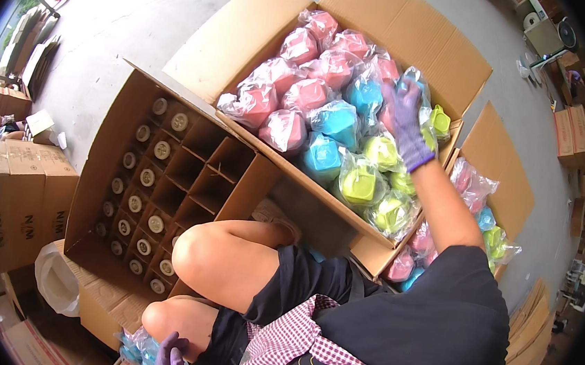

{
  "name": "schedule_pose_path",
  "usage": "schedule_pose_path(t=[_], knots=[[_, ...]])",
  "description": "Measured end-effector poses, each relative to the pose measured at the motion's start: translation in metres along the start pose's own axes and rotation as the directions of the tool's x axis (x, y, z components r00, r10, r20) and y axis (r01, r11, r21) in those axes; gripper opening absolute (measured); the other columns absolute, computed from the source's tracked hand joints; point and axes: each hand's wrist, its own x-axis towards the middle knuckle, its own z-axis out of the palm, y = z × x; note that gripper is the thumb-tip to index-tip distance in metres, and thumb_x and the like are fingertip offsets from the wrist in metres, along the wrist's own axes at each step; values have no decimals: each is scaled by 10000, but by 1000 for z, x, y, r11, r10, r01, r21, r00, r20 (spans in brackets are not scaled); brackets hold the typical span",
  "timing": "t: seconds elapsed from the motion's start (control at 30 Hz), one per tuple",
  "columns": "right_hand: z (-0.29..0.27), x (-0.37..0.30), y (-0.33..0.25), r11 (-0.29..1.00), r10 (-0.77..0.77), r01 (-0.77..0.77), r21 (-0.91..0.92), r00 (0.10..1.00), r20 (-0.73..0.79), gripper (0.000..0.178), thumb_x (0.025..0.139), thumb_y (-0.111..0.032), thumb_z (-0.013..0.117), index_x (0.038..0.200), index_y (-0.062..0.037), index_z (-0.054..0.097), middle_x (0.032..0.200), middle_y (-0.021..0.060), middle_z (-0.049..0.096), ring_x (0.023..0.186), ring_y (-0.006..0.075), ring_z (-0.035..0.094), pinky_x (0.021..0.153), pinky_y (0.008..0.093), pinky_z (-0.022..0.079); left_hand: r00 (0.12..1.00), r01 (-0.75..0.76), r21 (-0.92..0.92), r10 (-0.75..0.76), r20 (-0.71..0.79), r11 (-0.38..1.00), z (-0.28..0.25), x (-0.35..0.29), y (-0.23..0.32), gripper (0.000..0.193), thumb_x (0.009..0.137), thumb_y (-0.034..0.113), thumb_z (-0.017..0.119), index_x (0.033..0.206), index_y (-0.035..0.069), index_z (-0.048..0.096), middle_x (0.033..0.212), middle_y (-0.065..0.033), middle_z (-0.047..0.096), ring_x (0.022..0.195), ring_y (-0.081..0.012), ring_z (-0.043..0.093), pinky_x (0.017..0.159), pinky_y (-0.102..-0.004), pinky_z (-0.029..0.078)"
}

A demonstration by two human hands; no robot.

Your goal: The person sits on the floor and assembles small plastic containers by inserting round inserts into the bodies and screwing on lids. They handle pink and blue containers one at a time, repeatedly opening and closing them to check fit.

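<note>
Carton (416, 37) of bagged pieces (335, 121), right hand (402, 119) among them, part-filled divided box (103, 148)

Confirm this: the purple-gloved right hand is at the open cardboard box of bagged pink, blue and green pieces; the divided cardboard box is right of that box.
Not right: the head view shows the divided brown cardboard box left of the open brown cardboard box of bagged pieces. The purple-gloved right hand is indeed at those pieces.
</note>
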Motion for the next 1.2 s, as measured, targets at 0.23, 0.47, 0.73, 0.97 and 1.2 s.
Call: schedule_pose_path(t=[0.23, 0.47, 0.73, 0.97, 1.2], knots=[[84, 140, 43, 69, 289, 716, -695, 652, 701, 382, 826, -358, 663, 1089, -108, 782, 1166, 153, 761, 1079, 335, 718, 967, 455, 540, 999, -26, 116, 23, 33, 993, 5, 38, 19, 323, 1084, 165, 521, 1333, 25, 673, 1011, -108, 741, 792, -153, 679, 669, -258, 542], [144, 152, 114, 459, 556, 630, -626, 346, 756, 590, 784, -491, 744, 1259, -141, 752, 1301, 154, 723, 1224, 318, 674, 1067, 476, 495, 997, -72, 142, 69, 23, 987, 15, 33, 23, 331, 1073, 186, 561, 1326, 14, 688, 1060, -117, 750, 858, -181, 680, 788, -307, 570], [48, 139, -62, 224, 532, 705, -672, 489, 691, 843, 680, -672, 793, 1299, -104, 720, 1345, 144, 703, 1236, 332, 661, 1095, 507, 462, 986, -164, 145, 158, 46, 976, 3, 23, 8, 356, 1091, 236, 549, 1324, 4, 684, 1075, -107, 753, 954, -194, 680, 862, -319, 560], [-117, 93, -241, 496, -56, 716, -491, 590, 805, 589, 744, -232, 709, 1300, -52, 630, 1196, 208, 702, 1128, 355, 666, 1065, 409, 482, 984, -177, -81, 176, -25, 981, 3, 26, -40, 352, 1029, 137, 602, 1335, -35, 636, 1047, -107, 706, 872, -164, 665, 795, -273, 538], [-112, -60, -339, 906, -304, -174, 387, 370, 878, 744, 810, -225, 865, 1436, 24, 549, 1375, 152, 615, 1255, 260, 627, 1120, 367, 479, 832, -495, -308, 545, 100, 812, 54, 14, 8, 640, 951, 238, 752, 1487, -1, 497, 1291, -120, 651, 1154, -221, 655, 1001, -352, 524]])
